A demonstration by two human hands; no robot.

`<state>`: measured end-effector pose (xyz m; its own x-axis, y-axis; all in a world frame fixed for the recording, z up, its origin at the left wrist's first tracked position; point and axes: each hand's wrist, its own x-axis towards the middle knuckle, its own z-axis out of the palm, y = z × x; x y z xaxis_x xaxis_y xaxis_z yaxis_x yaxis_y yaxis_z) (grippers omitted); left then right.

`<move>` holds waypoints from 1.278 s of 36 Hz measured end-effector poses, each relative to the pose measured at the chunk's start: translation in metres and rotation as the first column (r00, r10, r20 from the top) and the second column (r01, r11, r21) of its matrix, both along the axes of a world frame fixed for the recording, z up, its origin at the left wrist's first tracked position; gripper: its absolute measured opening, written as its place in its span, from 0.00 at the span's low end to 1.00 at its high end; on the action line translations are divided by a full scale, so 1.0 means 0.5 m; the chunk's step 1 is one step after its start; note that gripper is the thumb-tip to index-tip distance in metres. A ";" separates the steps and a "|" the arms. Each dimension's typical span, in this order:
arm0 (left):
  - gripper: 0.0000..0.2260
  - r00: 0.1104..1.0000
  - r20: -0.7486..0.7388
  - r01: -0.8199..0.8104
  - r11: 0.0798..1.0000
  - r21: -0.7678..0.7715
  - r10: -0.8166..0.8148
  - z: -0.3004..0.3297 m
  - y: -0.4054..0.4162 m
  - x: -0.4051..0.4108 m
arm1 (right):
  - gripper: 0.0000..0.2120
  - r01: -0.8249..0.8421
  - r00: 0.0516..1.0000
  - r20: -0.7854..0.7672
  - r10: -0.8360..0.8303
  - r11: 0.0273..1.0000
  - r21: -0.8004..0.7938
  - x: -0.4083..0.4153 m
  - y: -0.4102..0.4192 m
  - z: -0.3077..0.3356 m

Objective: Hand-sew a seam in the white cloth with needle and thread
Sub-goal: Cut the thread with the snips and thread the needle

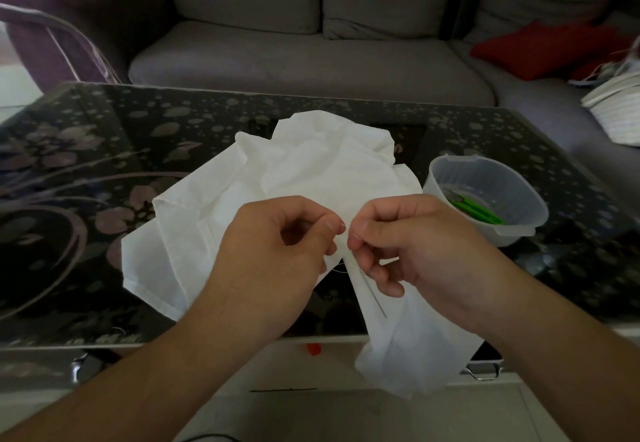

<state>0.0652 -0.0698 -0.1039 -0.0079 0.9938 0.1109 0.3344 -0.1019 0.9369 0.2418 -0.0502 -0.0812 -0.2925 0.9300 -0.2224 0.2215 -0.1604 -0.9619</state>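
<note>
The white cloth (311,171) lies crumpled on the dark table, with one end hanging over the front edge. My left hand (277,251) pinches a fold of the cloth between thumb and forefinger. Right beside it, my right hand (408,244) pinches the same fold with thumb and forefinger. A thin thread (337,268) shows just below the two hands. A thin dark line that may be the needle (375,298) runs along the hanging cloth under my right hand.
The glass table (104,182) has a dark floral pattern. A clear plastic bowl (519,178) with green-handled snips (481,211) stands to the right of the cloth. A grey sofa (311,54) with a red cushion (543,47) runs behind the table.
</note>
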 end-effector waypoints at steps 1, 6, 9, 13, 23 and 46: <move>0.09 1.000 0.001 -0.004 1.000 0.002 0.004 0.000 0.001 -0.001 | 0.11 -0.002 1.000 0.001 0.002 1.000 -0.001 0.000 0.000 0.001; 0.09 1.000 -0.007 -0.030 1.000 0.003 0.030 0.000 0.005 -0.005 | 0.11 -0.002 1.000 -0.004 0.002 1.000 0.002 0.003 -0.001 0.001; 0.10 0.999 -0.010 -0.042 0.999 0.001 0.042 0.000 0.008 -0.007 | 0.11 -0.006 1.000 -0.012 0.006 1.000 0.005 0.003 0.000 0.002; 0.09 0.997 0.004 -0.074 0.997 -0.003 0.074 -0.001 0.010 -0.010 | 0.10 -0.005 1.000 -0.025 0.005 1.000 -0.001 0.003 0.001 0.003; 0.10 0.991 -0.022 -0.129 0.991 -0.027 0.128 -0.005 0.020 -0.017 | 0.13 0.021 1.000 -0.021 -0.021 1.000 0.016 0.015 0.006 0.000; 0.10 0.971 -0.236 0.020 0.997 -0.068 -0.036 -0.006 0.042 -0.045 | 0.13 0.473 0.865 0.157 -0.476 0.879 0.060 0.076 0.079 -0.028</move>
<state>0.0429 -0.0490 -0.1071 0.0389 0.9984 0.0419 0.5458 -0.0564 0.8360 0.2799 -0.0108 -0.0952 0.2239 0.9518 -0.2096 0.2760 -0.2681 -0.9230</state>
